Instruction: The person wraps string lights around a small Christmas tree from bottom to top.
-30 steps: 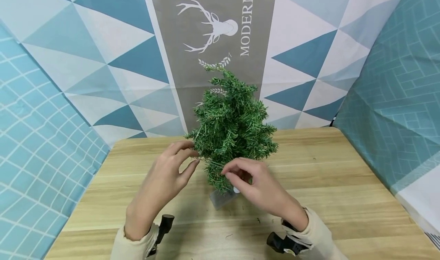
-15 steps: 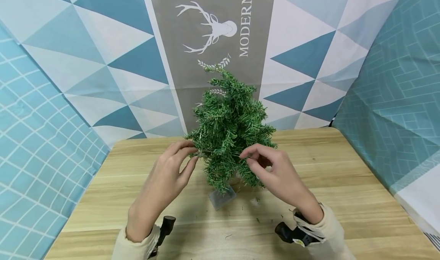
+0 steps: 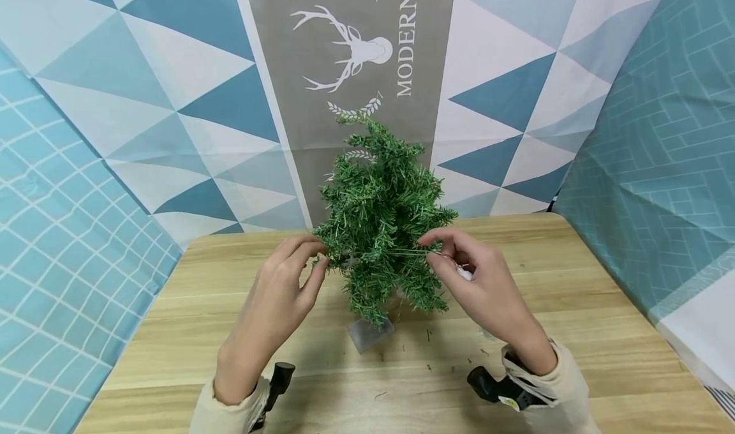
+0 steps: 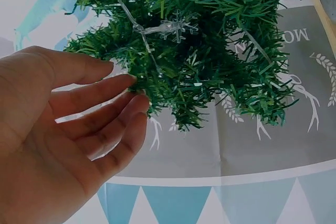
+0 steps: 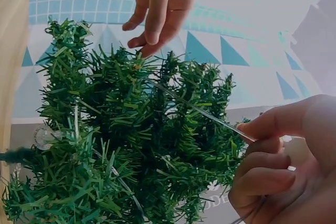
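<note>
A small artificial Christmas tree (image 3: pixel 381 198) stands upright in the middle of the table. My right hand (image 3: pixel 485 281) is at its right side, thumb and forefinger pinching a thin clear string-light wire (image 5: pixel 210 116) pulled taut across the branches. The other fingers curl round a white piece (image 3: pixel 464 272), only partly visible. On the left, my left hand (image 3: pixel 281 284) has relaxed, slightly bent fingers touching or nearly touching the branch tips, with nothing seen in its grasp. A clear snowflake light (image 4: pixel 176 27) hangs on the wire among the branches in the left wrist view.
The tree's grey base (image 3: pixel 370 333) shows below the branches on the wooden table (image 3: pixel 230 332). Green needle scraps lie near the front. A patterned cloth (image 3: pixel 367 13) hangs close behind, with blue cloths at both sides.
My right hand has moved right and slightly up from the tree's front to its right side, drawing the wire along. The left hand stays almost in place.
</note>
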Available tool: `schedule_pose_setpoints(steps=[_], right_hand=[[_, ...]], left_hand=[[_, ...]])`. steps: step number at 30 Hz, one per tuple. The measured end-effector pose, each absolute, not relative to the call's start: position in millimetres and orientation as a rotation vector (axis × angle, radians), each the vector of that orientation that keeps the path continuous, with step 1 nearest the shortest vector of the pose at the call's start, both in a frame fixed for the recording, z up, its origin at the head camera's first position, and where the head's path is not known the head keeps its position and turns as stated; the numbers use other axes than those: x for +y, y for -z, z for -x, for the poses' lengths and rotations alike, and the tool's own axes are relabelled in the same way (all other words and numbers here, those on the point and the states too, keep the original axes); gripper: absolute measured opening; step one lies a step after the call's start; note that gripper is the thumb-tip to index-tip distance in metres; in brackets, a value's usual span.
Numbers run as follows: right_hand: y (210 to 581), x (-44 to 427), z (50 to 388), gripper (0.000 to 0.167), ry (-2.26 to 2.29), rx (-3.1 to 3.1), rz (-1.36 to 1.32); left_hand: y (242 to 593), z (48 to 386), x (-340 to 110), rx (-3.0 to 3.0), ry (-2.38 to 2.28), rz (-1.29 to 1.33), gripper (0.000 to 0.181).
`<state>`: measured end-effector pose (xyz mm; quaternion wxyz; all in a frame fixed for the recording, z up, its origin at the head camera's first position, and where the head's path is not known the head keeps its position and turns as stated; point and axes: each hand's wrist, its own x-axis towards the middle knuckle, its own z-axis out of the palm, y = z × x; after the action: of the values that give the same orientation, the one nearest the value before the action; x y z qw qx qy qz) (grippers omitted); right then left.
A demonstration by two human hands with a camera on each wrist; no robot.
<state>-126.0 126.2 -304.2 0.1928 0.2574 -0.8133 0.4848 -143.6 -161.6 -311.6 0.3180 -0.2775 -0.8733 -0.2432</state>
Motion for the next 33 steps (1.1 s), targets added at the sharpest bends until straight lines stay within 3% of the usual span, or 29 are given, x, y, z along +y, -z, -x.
schedule_pose_setpoints(steps=[6, 13, 20, 33], right_hand=[[303, 129, 123, 0.027, -1.442, -2.258, -0.796], [302, 140, 124, 0.032, -1.292, -2.263, -0.746], [304, 148, 132, 0.033, -1.010, -2.187, -0.555], [300, 164, 139, 0.013, -0.962, -2.066, -0.485]], left_hand=[[322, 151, -156, -2.272, 0.544, 0.695, 0.032], [331, 160, -149, -2.223, 0.522, 0.692, 0.011], [329, 161, -152, -2.164, 0.670, 0.766, 0.013], [319, 159, -168, -2.158, 0.911, 0.853, 0.018]])
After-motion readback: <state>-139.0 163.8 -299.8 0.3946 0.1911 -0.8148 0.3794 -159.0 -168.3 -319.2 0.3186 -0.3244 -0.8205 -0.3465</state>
